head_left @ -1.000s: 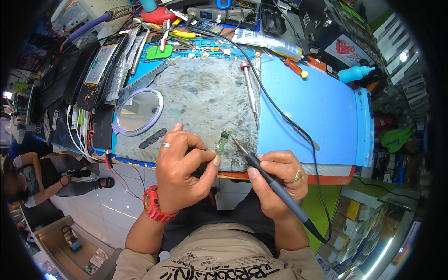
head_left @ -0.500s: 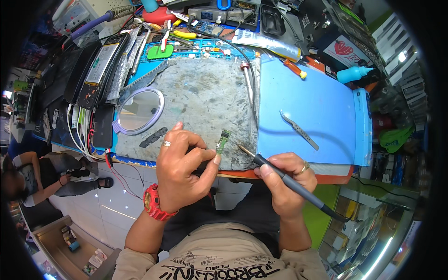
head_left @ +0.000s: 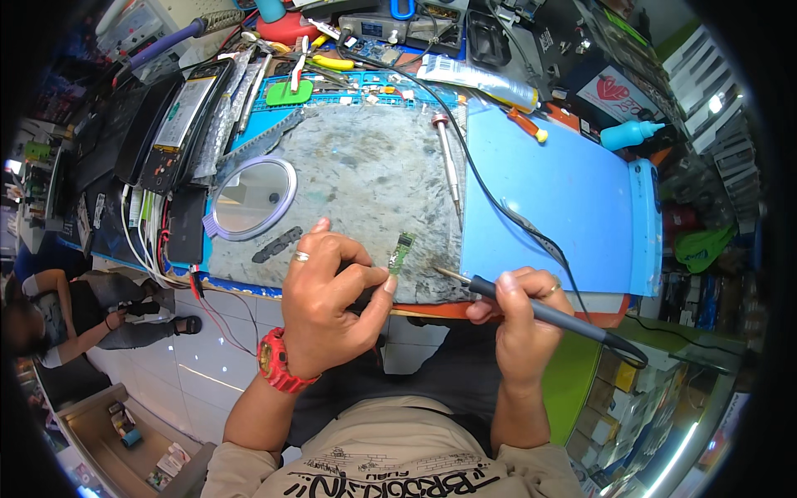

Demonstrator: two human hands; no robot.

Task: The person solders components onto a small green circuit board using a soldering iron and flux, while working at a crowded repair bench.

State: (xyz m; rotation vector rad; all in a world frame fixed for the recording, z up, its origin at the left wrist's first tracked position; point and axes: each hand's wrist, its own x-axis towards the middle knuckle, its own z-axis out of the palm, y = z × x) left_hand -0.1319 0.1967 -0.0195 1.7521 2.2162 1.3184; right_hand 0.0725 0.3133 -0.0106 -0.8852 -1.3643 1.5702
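Between the thumb and index finger of my left hand (head_left: 336,290) is the lower end of a small green circuit board (head_left: 401,251), held over the worn grey mat (head_left: 357,174). My right hand (head_left: 527,319) grips a dark soldering iron (head_left: 544,313) by its handle. The iron's metal tip points left toward the board and stays apart from it. A dark, narrow strip-shaped part (head_left: 278,245) lies on the mat left of my left hand. Beside it rests a round magnifying lens (head_left: 253,197) with a pale purple rim.
Curved tweezers (head_left: 531,231) lie on the blue mat (head_left: 540,174) at right, crossed by a black cable (head_left: 498,203). A screwdriver (head_left: 449,166) lies along the grey mat's right edge. Stacked phone parts (head_left: 178,124) stand at left. Tools, a tube (head_left: 477,79) and a blue bottle (head_left: 631,134) line the back.
The soldering iron has shifted slightly right and turned flatter, with my right-hand fingers changing their hold. Its cable has swung right across the blue mat. My left hand and the board barely moved.
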